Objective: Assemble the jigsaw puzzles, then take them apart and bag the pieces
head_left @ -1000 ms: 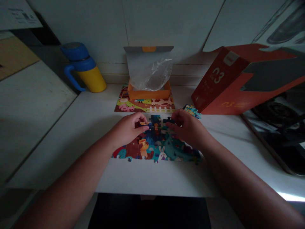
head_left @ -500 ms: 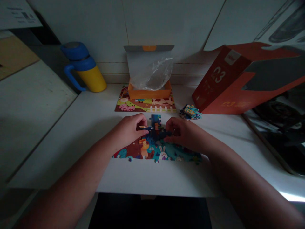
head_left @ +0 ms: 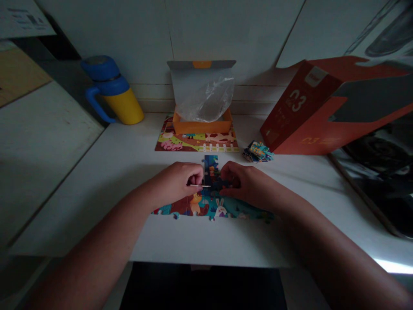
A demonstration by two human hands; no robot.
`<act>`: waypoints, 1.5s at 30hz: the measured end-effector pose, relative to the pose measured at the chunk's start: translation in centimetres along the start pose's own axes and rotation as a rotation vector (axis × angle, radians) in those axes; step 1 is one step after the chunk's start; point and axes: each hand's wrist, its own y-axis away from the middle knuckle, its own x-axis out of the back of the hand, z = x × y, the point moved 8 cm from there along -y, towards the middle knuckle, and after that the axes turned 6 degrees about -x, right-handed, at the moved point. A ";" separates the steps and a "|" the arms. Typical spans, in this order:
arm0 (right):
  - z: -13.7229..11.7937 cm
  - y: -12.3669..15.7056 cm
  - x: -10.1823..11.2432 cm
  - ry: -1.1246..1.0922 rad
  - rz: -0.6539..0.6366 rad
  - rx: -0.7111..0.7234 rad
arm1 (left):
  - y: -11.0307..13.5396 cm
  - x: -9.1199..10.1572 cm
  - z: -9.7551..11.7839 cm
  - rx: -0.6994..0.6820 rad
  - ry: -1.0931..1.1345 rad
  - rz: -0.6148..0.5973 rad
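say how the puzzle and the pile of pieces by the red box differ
The puzzle lies flat with pieces joined, while the pile is heaped loosely. The puzzle covers more of the counter than the pile. The left hand and right hand are over the puzzle; neither touches the pile. Puzzle and pile are both colourful.

You seem to be in a home, most likely its kitchen: your white table [head_left: 206,241] runs along a wall [head_left: 129,34] of large pale panels, and at its right sits a dark, shiny unit [head_left: 376,172] that looks like a hob, though dimly lit. The blue-and-yellow flask [head_left: 112,90] and cartoon-animal jigsaw [head_left: 211,207] look domestic too.
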 end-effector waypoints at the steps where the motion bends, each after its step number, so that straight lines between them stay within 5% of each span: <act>1: 0.0 0.0 0.1 0.001 -0.001 -0.007 | 0.1 0.0 0.1 0.009 0.059 -0.010; 5: 0.4 0.3 0.6 0.042 -0.023 -0.045 | 0.5 0.4 0.1 0.040 0.275 -0.026; 10: 0.8 0.7 0.7 0.168 -0.084 -0.055 | 0.8 -0.3 -1.5 0.140 0.084 -0.108; 16: 0.8 0.5 1.0 0.211 -0.001 -0.028 | 0.6 -0.2 -1.0 -0.001 -0.122 -0.037; 25: 0.6 0.6 0.9 0.197 0.035 0.016 | 0.8 -0.5 -0.9 -0.010 -0.131 -0.028; 38: 0.6 0.9 0.7 0.173 -0.075 -0.028 | 1.0 -0.4 -0.7 0.056 -0.058 -0.009; 45: -0.1 1.2 1.1 0.167 -0.105 -0.017 | 0.5 -0.5 0.2 0.019 -0.098 -0.113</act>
